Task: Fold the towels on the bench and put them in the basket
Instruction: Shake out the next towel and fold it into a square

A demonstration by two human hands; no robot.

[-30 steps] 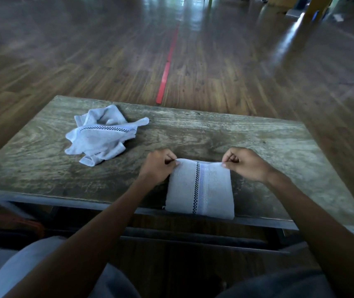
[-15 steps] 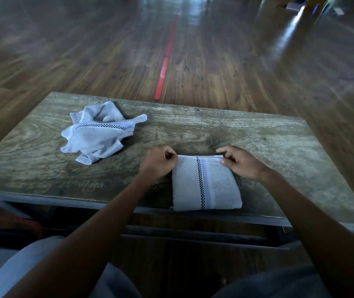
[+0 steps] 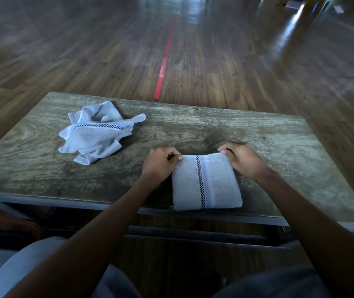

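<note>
Two bare forearms reach out over grey-clad knees [image 3: 42,265], and both are on the same job. Low on the left, under the desk [image 3: 279,147], there's something reddish, too dark to make out.

Now the folded towel [image 3: 206,183]: it lies flat at the desk's near edge, a tidy grey rectangle. A black checked stripe and a pale blue band run down its middle, away from the person.

Left grip [image 3: 161,162] is curled at the far left corner, thumb and fingers pinching the cloth. Right grip [image 3: 243,160] mirrors it at the far right corner, fingers bent over the edge and clamped on it.

Further back and off to the left, well apart from the folded one, the crumpled towel [image 3: 94,136] sits in a heap. The same checked stripe shows across its top, and one corner pokes out to the right.

Beyond the desk, a glossy wood floor [image 3: 85,50], and a red line [image 3: 163,69] runs straight off into the distance.
</note>
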